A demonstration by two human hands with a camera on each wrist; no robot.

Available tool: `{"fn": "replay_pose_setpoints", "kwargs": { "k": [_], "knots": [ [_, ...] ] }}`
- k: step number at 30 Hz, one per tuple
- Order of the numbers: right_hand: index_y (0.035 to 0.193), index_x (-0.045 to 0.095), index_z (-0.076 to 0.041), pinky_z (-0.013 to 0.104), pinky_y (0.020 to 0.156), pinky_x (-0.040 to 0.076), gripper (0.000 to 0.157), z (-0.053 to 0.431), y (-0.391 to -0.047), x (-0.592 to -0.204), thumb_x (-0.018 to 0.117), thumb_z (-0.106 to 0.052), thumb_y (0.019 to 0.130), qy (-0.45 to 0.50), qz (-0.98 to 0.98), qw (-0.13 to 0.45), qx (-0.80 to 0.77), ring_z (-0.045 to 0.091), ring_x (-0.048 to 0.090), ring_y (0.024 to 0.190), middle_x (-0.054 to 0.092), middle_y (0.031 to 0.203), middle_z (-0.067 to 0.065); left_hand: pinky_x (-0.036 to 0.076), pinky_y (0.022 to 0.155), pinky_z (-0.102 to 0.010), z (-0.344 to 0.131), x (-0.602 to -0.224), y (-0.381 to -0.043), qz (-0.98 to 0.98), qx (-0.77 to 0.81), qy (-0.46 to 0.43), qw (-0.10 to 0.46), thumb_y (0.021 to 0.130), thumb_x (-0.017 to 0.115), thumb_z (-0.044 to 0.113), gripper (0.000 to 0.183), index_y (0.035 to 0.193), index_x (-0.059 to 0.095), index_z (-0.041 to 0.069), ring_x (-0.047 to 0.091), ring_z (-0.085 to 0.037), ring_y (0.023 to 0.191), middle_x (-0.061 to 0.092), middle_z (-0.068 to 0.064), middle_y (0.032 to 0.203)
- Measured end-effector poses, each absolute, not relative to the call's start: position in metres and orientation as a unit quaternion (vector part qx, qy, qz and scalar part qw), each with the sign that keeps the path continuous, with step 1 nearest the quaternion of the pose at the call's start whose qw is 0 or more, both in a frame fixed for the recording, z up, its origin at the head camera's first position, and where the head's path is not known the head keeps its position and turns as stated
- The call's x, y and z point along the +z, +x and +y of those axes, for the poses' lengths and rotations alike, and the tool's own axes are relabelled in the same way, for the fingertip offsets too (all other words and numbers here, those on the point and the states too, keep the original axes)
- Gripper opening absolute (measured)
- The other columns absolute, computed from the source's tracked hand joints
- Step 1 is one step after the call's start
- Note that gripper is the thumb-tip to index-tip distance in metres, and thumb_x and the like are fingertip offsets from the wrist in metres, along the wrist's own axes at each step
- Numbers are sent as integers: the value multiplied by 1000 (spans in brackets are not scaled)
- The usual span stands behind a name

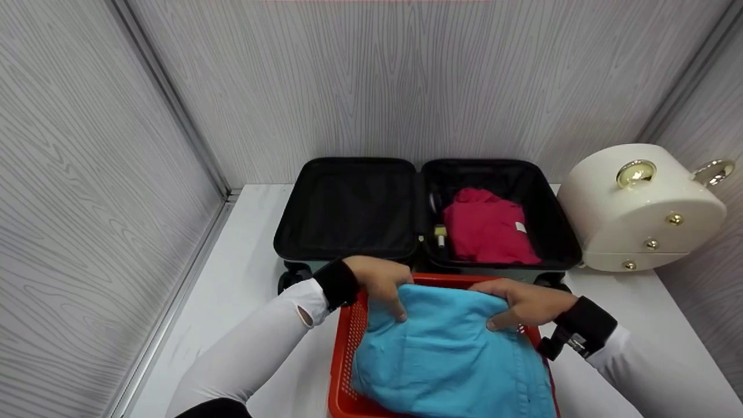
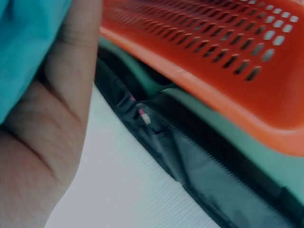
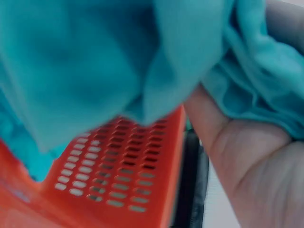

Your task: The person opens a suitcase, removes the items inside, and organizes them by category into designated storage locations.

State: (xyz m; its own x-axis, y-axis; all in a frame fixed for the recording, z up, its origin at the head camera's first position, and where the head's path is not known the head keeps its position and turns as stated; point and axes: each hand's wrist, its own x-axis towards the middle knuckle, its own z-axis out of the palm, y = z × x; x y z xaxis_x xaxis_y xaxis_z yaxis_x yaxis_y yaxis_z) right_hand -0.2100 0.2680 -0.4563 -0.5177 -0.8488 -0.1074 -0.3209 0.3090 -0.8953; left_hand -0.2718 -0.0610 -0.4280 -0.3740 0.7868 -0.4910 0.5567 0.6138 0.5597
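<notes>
L hand [image 1: 380, 281] and R hand [image 1: 531, 302] each grip the upper edge of blue cloth [image 1: 447, 354] over red basket [image 1: 341, 354], prob. spaced apart to keep fabric spread w/o sagging; suitcase [image 1: 348, 209] lies open just beyond basket, likely for access to both halves.

Blue cloth [image 2: 23, 47] against left grip [image 2: 47, 133]; orange basket [image 2: 209, 80] near zippered black fabric [image 2: 204, 173].

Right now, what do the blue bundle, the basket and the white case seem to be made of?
Blue bundle: soft matte fabric, perhaps cotton, by its creases and drape. Basket: slightly shiny orange plastic, most likely, by its regular slots. White case: smooth hard shell, likely plastic, by its soft sheen.
</notes>
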Motion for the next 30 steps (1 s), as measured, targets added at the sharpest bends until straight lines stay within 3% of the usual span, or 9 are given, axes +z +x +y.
{"fn": "replay_pose_setpoints", "kwargs": {
  "k": [2,5,6,9,11,13,18,24,30],
  "knots": [
    [150,61,-12,23,107,50,49,266,-213,-460,75,-15,103,-374,772,299,-417,7,63,121,67,138,4,53,73,-27,-61,-434,-272,817,157,394,390,95,87,20,14,105,79,15,59,-9,75,69,7,86],
    [150,60,-13,23,107,48,50,263,-216,-464,76,-19,103,-348,798,301,-389,9,60,121,65,140,5,54,95,-29,-61,-441,-271,821,158,377,400,97,84,17,39,134,74,16,64,-8,99,75,5,117],
    [150,61,-13,24,106,48,50,262,-217,-465,76,-19,103,-342,804,300,-382,11,60,121,65,139,5,54,95,-30,-60,-443,-270,824,155,371,399,98,83,17,42,138,72,17,65,-8,101,74,4,119],
    [147,62,-16,29,106,48,47,259,-219,-468,75,-19,103,-327,825,289,-359,15,58,121,65,137,3,51,78,-29,-58,-447,-270,839,124,361,388,102,77,18,22,124,73,15,60,-9,80,70,4,98],
    [146,63,-18,34,106,49,44,256,-219,-471,74,-20,103,-322,836,282,-343,18,59,120,66,135,2,42,64,-30,-55,-450,-270,847,96,361,377,105,73,19,8,107,71,12,47,-11,64,57,4,80],
    [144,63,-19,38,105,50,41,254,-219,-472,73,-21,104,-317,849,274,-322,19,59,119,66,132,0,35,58,-31,-53,-453,-269,857,75,355,366,105,71,19,12,98,65,12,38,-13,57,46,3,72],
    [142,61,-15,47,103,54,38,252,-218,-471,70,-25,106,-301,879,250,-273,21,62,116,68,128,2,34,58,-31,-51,-459,-268,882,57,328,335,103,69,15,12,96,59,13,39,-14,60,46,2,77],
    [148,59,-2,61,109,54,46,253,-213,-455,70,-19,107,-293,894,206,-270,35,65,130,68,141,16,35,58,-31,-51,-454,-265,890,36,344,296,104,67,15,12,96,58,12,41,-16,62,47,0,78],
    [138,69,-3,59,104,58,38,245,-208,-440,75,-15,103,-344,881,179,-273,37,70,124,72,136,15,34,59,-30,-45,-440,-255,901,31,382,201,100,74,13,33,80,48,16,37,-14,61,38,3,70]
  ]
}}
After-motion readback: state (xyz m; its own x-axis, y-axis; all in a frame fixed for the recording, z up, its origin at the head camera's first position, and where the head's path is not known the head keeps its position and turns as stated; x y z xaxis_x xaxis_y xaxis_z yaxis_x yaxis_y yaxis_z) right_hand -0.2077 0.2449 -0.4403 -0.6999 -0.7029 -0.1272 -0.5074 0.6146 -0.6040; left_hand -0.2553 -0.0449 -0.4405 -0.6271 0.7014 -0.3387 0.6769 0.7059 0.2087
